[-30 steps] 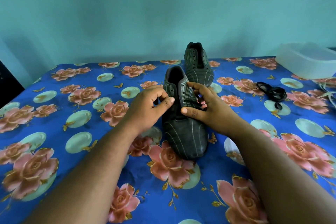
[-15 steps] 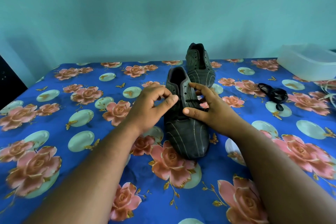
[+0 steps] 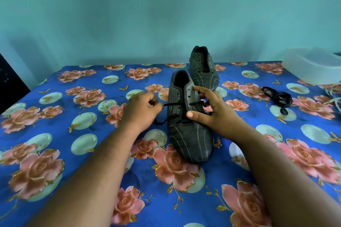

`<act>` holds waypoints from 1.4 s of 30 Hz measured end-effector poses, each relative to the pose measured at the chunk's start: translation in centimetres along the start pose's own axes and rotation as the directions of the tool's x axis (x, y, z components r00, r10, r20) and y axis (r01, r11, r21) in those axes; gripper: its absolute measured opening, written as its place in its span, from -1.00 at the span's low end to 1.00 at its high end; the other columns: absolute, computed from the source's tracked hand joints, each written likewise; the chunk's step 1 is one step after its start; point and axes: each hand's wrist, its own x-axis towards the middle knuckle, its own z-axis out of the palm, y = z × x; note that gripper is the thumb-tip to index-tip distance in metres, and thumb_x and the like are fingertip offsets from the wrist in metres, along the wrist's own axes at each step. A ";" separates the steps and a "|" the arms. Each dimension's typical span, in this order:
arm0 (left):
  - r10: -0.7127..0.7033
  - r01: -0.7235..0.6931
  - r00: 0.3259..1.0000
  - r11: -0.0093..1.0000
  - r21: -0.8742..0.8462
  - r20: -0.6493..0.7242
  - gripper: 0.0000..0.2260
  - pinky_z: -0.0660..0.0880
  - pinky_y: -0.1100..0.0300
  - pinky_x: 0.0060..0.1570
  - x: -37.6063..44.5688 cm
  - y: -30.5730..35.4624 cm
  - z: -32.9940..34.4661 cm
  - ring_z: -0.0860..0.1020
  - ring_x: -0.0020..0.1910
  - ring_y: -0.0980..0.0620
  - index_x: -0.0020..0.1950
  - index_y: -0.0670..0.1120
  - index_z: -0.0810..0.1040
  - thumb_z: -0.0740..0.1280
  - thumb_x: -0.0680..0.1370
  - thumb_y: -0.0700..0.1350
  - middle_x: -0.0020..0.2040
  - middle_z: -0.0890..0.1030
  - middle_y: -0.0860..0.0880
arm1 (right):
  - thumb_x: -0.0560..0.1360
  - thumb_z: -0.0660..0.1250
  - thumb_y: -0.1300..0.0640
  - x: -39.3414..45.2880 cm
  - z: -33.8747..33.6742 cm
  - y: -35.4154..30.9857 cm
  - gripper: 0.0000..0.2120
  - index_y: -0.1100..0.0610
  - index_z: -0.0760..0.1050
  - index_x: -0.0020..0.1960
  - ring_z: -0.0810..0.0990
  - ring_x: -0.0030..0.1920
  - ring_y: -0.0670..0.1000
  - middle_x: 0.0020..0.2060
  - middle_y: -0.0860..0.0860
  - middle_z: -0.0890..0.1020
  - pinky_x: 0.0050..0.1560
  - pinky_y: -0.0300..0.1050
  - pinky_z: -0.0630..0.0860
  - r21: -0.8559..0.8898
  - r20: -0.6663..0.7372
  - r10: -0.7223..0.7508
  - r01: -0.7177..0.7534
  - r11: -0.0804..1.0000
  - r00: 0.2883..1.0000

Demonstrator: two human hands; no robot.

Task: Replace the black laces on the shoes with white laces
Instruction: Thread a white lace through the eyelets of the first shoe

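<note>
Left hand [image 3: 142, 108] has drawn away from our near dark grey striped shoe [image 3: 188, 125] on the floral tabletop [image 3: 83, 153], pinching its black lace [image 3: 170, 105] and pulling it free; right hand [image 3: 210, 110] grips the shoe

Two bare forearms, left hand [image 3: 142, 110] and right hand [image 3: 215, 114] alike. No sleeves, rings, watch or bands anywhere along them (wrists included). Short, unpainted nails on the visible fingertips.
</note>
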 end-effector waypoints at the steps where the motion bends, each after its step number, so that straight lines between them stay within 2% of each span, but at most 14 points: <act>1: -0.010 0.010 1.000 1.000 0.002 0.005 -0.87 0.50 0.01 -0.09 -0.1 0.1 0.0 0.54 -0.07 -0.05 -0.14 0.01 0.58 0.42 0.50 0.05 -0.09 0.56 0.05 | 0.25 0.38 -0.54 0.0 0.0 0.1 -0.10 -0.27 0.28 0.51 0.42 0.34 -0.09 0.35 -0.09 0.44 0.34 0.07 0.51 0.000 0.002 -0.002 0.002 1.000 1.000; 5: 0.178 -0.170 0.984 0.960 -0.225 0.016 -0.75 0.48 0.00 0.10 -0.5 1.5 0.1 0.52 0.08 0.05 -0.03 0.06 0.57 0.26 0.48 0.19 0.01 0.55 0.11 | 0.25 0.37 -0.54 0.1 0.0 0.1 -0.10 -0.26 0.28 0.51 0.43 0.34 -0.09 0.35 -0.09 0.44 0.35 0.09 0.51 -0.001 0.010 0.002 -0.002 1.000 1.000; 7: 0.316 -0.290 0.947 0.916 -0.278 0.054 -0.77 0.46 -0.09 0.19 -0.6 1.7 0.5 0.53 0.12 -0.01 -0.07 0.04 0.55 0.27 0.56 0.17 -0.04 0.56 0.06 | 0.24 0.37 -0.56 0.1 -0.1 0.1 -0.09 -0.27 0.27 0.51 0.44 0.35 -0.08 0.36 -0.08 0.44 0.34 0.10 0.52 -0.007 0.008 -0.003 0.003 1.000 1.000; 9: 0.357 -0.327 0.932 0.905 -0.271 0.070 -0.73 0.43 -0.15 0.25 -0.5 1.7 1.0 0.53 0.12 -0.07 -0.11 0.07 0.53 0.29 0.60 0.24 -0.08 0.53 0.03 | 0.26 0.39 -0.51 0.1 -0.1 -0.1 -0.10 -0.24 0.28 0.52 0.43 0.35 -0.08 0.35 -0.08 0.44 0.36 0.10 0.51 -0.011 0.010 0.000 0.000 1.000 1.000; 12: 0.370 -0.347 0.928 0.905 -0.246 0.054 -0.75 0.42 -0.18 0.31 -0.1 1.4 1.5 0.53 0.12 -0.08 -0.14 0.08 0.53 0.33 0.58 0.22 -0.09 0.51 0.04 | 0.25 0.41 -0.42 0.0 -0.1 -0.4 -0.12 -0.21 0.29 0.52 0.44 0.32 -0.10 0.32 -0.10 0.43 0.35 0.05 0.50 -0.002 -0.001 0.005 -0.005 1.000 1.000; 16: 0.348 -0.329 0.937 0.912 -0.247 0.039 -0.75 0.46 -0.15 0.27 0.0 1.2 1.2 0.55 0.12 -0.06 -0.19 0.02 0.54 0.36 0.53 0.18 -0.09 0.52 0.03 | 0.21 0.39 -0.53 0.2 0.0 -0.1 -0.11 -0.30 0.29 0.48 0.48 0.28 -0.07 0.30 -0.12 0.44 0.32 0.08 0.53 0.007 0.001 0.016 -0.016 1.000 1.000; 20: 0.168 -0.163 0.986 0.975 -0.154 0.022 -0.80 0.50 -0.01 0.04 -0.1 0.8 0.3 0.56 0.03 -0.08 -0.36 0.10 0.45 0.40 0.40 0.10 -0.08 0.57 -0.01 | 0.13 0.36 -0.65 0.3 0.0 0.3 -0.04 -0.37 0.27 0.46 0.53 0.23 -0.02 0.32 -0.11 0.44 0.27 0.10 0.56 0.007 0.010 0.035 -0.035 0.999 0.999; 22: 0.070 -0.068 0.996 0.997 -0.033 0.052 -0.76 0.40 0.05 -0.13 0.1 0.2 0.0 0.53 -0.03 -0.09 -0.39 0.10 0.43 0.44 0.39 0.07 -0.15 0.52 0.08 | 0.15 0.35 -0.64 0.3 0.0 0.2 -0.05 -0.35 0.27 0.47 0.53 0.22 -0.03 0.32 -0.10 0.44 0.29 0.08 0.54 0.002 0.004 0.030 -0.030 1.000 1.000; 26: -0.011 0.000 0.997 0.988 0.153 0.071 -0.79 0.37 0.05 -0.10 0.0 0.2 0.2 0.51 0.00 -0.09 -0.29 0.03 0.52 0.42 0.49 0.07 -0.14 0.49 0.08 | 0.22 0.37 -0.54 0.0 -0.1 0.0 -0.10 -0.31 0.27 0.49 0.50 0.23 -0.05 0.32 -0.08 0.44 0.31 0.05 0.53 -0.006 0.006 0.028 -0.028 1.000 1.000; 28: 0.025 -0.027 0.998 0.999 0.037 0.052 -0.84 0.44 0.02 -0.02 -0.3 0.7 0.1 0.52 0.01 -0.02 -0.17 0.06 0.56 0.36 0.52 0.10 -0.08 0.53 0.13 | 0.22 0.38 -0.53 -0.1 -0.1 -0.1 -0.11 -0.31 0.27 0.49 0.50 0.25 -0.04 0.32 -0.09 0.44 0.30 0.02 0.53 -0.010 0.008 0.025 -0.025 1.000 1.000; 31: 0.222 -0.206 0.975 0.944 -0.256 0.033 -0.80 0.44 0.12 0.06 -0.5 1.5 -0.1 0.52 0.02 0.15 -0.12 0.10 0.53 0.27 0.55 0.19 -0.05 0.55 0.16 | 0.23 0.38 -0.49 0.0 -0.1 -0.1 -0.12 -0.28 0.28 0.50 0.48 0.25 -0.06 0.31 -0.09 0.43 0.29 -0.02 0.53 -0.011 0.006 0.013 -0.013 1.000 1.000; 35: 0.360 -0.333 0.926 0.921 -0.204 0.111 -0.60 0.40 0.04 0.33 -0.6 1.6 0.8 0.51 0.22 -0.04 -0.10 -0.05 0.58 0.27 0.58 0.28 -0.03 0.54 -0.01 | 0.22 0.37 -0.52 0.2 -0.2 0.0 -0.08 -0.25 0.28 0.50 0.47 0.22 -0.10 0.30 -0.08 0.44 0.26 -0.06 0.54 0.001 0.011 -0.004 0.004 1.000 1.000; 38: 0.363 -0.332 0.926 0.914 -0.232 0.106 -0.70 0.42 -0.02 0.32 -0.5 1.5 0.9 0.51 0.20 -0.06 -0.15 0.00 0.57 0.31 0.57 0.21 -0.06 0.51 0.02 | 0.22 0.38 -0.53 0.2 -0.1 0.1 -0.08 -0.25 0.28 0.51 0.47 0.23 -0.10 0.31 -0.07 0.44 0.28 -0.02 0.54 0.004 0.014 -0.004 0.004 1.000 1.000; 42: 0.310 -0.278 0.946 0.927 -0.251 0.095 -0.76 0.41 0.11 0.20 -0.3 1.4 0.7 0.53 0.11 -0.04 -0.26 -0.05 0.50 0.42 0.56 -0.01 -0.14 0.48 0.08 | 0.19 0.39 -0.58 0.3 0.0 0.3 -0.08 -0.31 0.29 0.48 0.52 0.24 -0.06 0.31 -0.08 0.44 0.29 0.01 0.55 0.040 0.010 0.003 -0.003 0.999 1.000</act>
